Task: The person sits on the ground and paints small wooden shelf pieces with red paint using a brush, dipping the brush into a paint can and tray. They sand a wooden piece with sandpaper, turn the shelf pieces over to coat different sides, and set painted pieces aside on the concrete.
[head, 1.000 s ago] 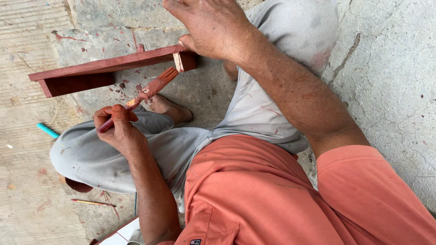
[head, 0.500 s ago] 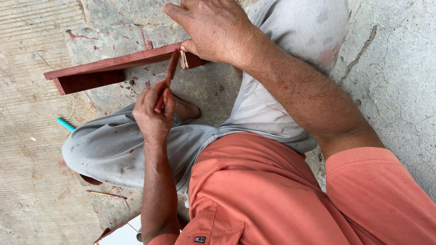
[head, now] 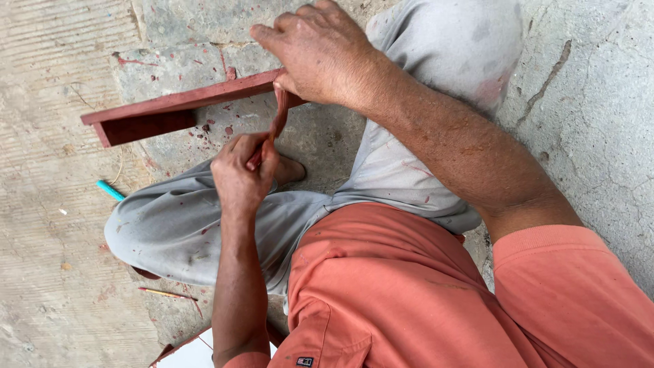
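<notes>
My right hand grips the near end of a long red-painted wooden piece that lies on the concrete and reaches off to the left. My left hand is closed around the handle of a red-stained paintbrush. The brush stands nearly upright, and its bristles touch the end of the wood just under my right hand. Both hands are above my bent leg in grey, paint-spotted trousers. My bare foot shows just right of the left hand.
The concrete floor is cracked and flecked with red paint. A teal pencil lies left of my knee, and a thin red stick lies below it. A white board with a red edge shows at the bottom edge.
My left hand has carried the brush up and to the right, from beside my knee to the end of the wood. The brush has turned from slanted to nearly upright. My right hand has kept its hold.
</notes>
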